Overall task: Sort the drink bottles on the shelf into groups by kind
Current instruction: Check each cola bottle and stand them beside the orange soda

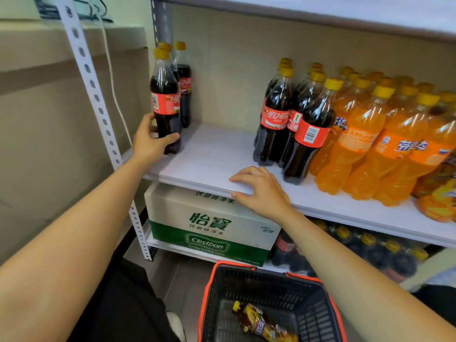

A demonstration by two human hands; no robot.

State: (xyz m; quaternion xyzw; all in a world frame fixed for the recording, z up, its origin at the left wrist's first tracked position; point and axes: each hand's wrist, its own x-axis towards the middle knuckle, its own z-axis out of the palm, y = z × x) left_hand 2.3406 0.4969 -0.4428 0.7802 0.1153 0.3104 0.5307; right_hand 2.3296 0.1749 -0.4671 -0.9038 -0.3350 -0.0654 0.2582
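On the white shelf (212,154), three cola bottles with yellow caps stand at the far left. My left hand (149,139) is shut around the lower part of the front cola bottle (165,99), which stands upright on the shelf. Another group of cola bottles (291,119) stands at the middle right, touching several orange soda bottles (370,144) further right. My right hand (261,191) rests on the shelf's front edge, fingers loosely curled, holding nothing.
A green and white water carton (209,225) sits on the lower shelf, with dark bottles (370,253) to its right. On the floor stands a black basket with a red rim (271,304) holding one brownish tea bottle (264,322). A perforated metal upright (98,107) frames the left side.
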